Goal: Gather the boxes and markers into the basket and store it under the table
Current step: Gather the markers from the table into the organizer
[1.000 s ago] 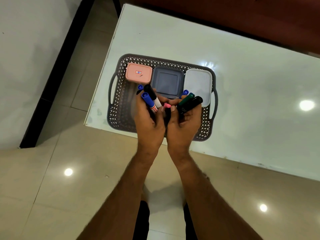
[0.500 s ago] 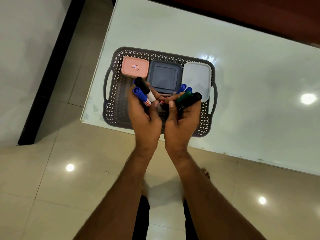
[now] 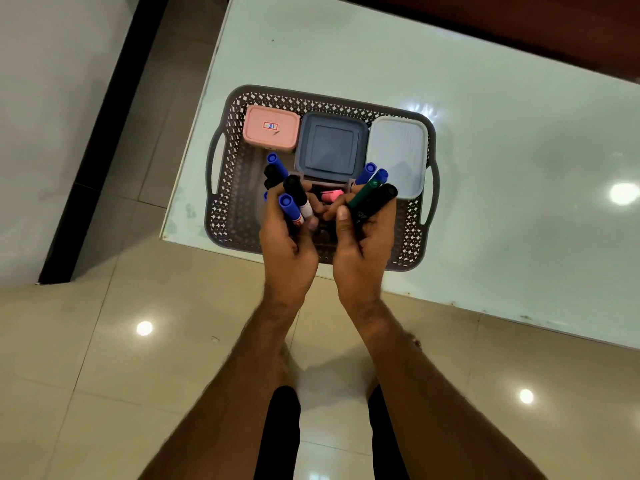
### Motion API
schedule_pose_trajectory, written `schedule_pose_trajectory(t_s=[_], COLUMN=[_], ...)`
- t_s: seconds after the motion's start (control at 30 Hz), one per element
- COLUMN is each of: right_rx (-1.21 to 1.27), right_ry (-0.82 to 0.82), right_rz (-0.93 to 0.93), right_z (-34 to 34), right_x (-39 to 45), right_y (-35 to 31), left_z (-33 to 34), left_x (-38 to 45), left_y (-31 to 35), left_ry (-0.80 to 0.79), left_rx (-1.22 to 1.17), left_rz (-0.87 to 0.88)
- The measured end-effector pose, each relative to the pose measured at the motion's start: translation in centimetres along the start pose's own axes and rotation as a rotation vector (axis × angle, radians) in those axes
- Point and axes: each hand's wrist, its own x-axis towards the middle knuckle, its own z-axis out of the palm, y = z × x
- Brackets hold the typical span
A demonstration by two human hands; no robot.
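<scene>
Both grips full of markers [image 3: 298, 202].

Three lidded boxes sit in one basket [image 3: 239, 109]: a pink box [image 3: 271, 128], a dark grey box [image 3: 330, 145], a pale grey box [image 3: 398, 150]. Two hands hold marker bundles, their exact number unclear.

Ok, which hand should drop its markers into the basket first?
Left, probably. The left hand holds its markers over the basket's open floor; the right hand sits nearer the boxes.
</scene>
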Motion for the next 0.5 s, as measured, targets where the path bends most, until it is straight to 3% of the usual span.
schedule_pose_trajectory(t_s=[0.13,0.5], right_rx=[-0.023,-0.170], right_ry=[-0.057,-0.140], right_rz=[0.021,-0.198], right_z=[-0.35,-0.59], right_x=[0.14,0.27], right_y=[-0.38,0.30], left_z=[-0.28,-0.47], left_x=[-0.25,-0.77], left_y=[0.20,0.69], left_ry=[-0.039,-0.039], left_rx=[0.037,0.007], left_rz=[0.088,0.122])
